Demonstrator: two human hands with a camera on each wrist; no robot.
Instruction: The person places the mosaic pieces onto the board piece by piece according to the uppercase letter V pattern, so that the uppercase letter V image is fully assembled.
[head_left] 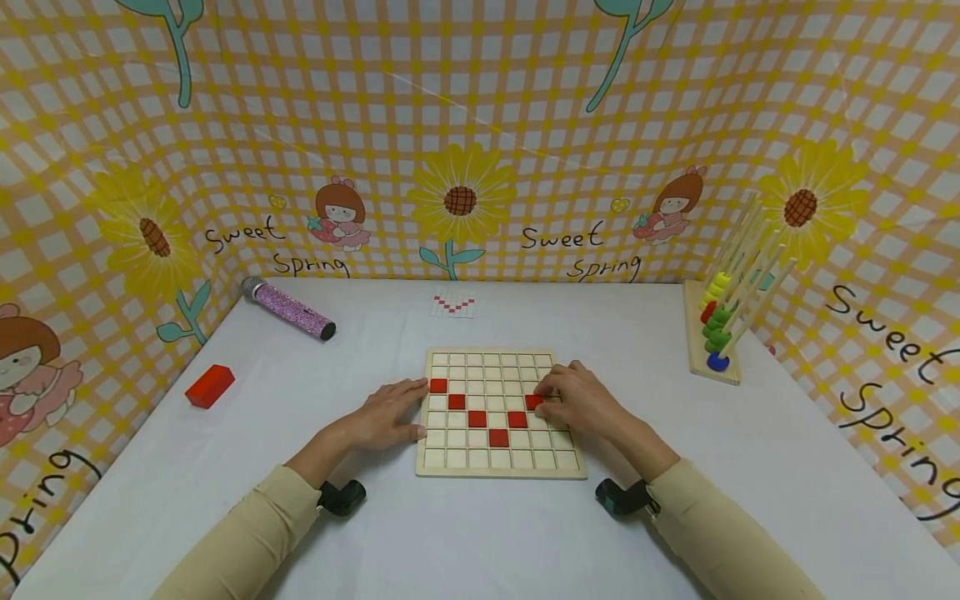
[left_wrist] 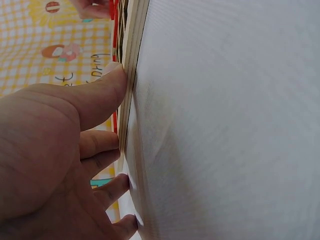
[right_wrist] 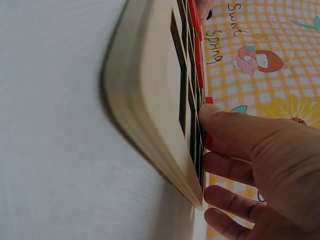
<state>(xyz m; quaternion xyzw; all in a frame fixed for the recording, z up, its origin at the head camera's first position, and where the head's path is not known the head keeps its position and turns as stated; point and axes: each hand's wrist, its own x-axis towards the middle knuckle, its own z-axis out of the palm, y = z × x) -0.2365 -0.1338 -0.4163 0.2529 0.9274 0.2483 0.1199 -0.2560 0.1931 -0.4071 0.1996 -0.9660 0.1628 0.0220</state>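
A wooden grid board (head_left: 487, 477) lies flat on the white table, with several red square tiles in its cells forming a V-like line. One of them is the lowest red tile (head_left: 498, 437). Along the board's left edge rests my left hand (head_left: 381, 414), thumb and fingers extended; the left wrist view shows the thumb (left_wrist: 102, 97) against the rim. Over the board's right side, my right hand (head_left: 581, 398) pinches a red tile (head_left: 533, 402) between thumb and fingers at a right-hand cell. In the right wrist view the fingers partly hide that tile.
Behind the board lies a small card (head_left: 452, 305) with a red V pattern on a grid. To the left are a glittery purple microphone (head_left: 292, 310) and a red block (head_left: 210, 386). A wooden stand with pegs and colored beads (head_left: 718, 321) is at the right.
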